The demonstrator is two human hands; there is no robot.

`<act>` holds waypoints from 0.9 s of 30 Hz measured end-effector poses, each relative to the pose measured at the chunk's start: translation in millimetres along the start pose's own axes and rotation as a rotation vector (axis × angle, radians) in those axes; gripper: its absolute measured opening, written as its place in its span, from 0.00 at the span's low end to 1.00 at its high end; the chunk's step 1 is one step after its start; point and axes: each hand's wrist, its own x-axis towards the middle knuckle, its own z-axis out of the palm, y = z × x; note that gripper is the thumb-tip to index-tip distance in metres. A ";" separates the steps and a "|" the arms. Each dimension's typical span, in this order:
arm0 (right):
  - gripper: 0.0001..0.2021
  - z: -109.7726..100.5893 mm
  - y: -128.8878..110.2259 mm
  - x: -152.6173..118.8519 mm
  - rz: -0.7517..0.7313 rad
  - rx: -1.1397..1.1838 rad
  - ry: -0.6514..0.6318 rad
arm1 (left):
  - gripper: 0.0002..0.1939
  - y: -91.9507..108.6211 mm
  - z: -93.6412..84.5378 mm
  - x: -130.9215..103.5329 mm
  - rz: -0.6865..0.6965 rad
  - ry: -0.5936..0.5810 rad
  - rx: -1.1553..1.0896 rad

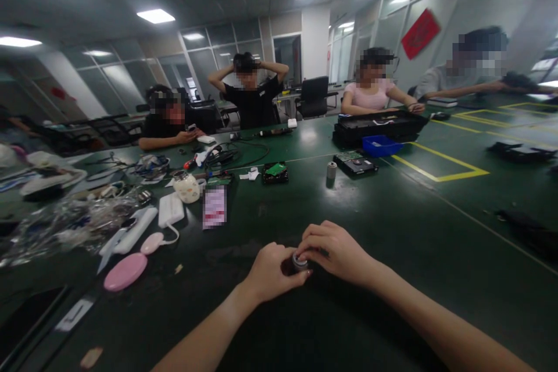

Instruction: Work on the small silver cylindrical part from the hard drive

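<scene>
Near the front middle of the green table point(261, 337), my left hand point(272, 270) wraps round a small dark cylinder with a silvery top point(300, 263). Its lower part is hidden by my fingers and thumb. My right hand point(333, 250) comes in from the right, with thumb and fingers pinched at the top of the cylinder; whether a separate part sits between them is too small to tell. A similar small metal cylinder point(332, 171) stands upright farther out, beside a hard drive point(355, 163).
Left of my hands lie a pink round object point(125, 272), a white power strip point(136, 230), a white adapter point(171, 210), a patterned mug point(187, 187) and plastic bags point(78, 224). A blue bin point(382, 146) and black casing point(379, 126) stand across the table, where several people sit.
</scene>
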 end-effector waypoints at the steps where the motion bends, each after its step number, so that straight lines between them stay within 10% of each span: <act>1: 0.05 1.8 -0.3 0.2 -0.008 -0.009 0.008 | 0.10 -0.9 0.0 -0.3 0.001 0.000 -0.003; 27: 0.04 9.1 13.3 2.1 0.136 0.025 0.156 | 0.10 2.6 -1.0 -2.1 -0.053 0.028 0.013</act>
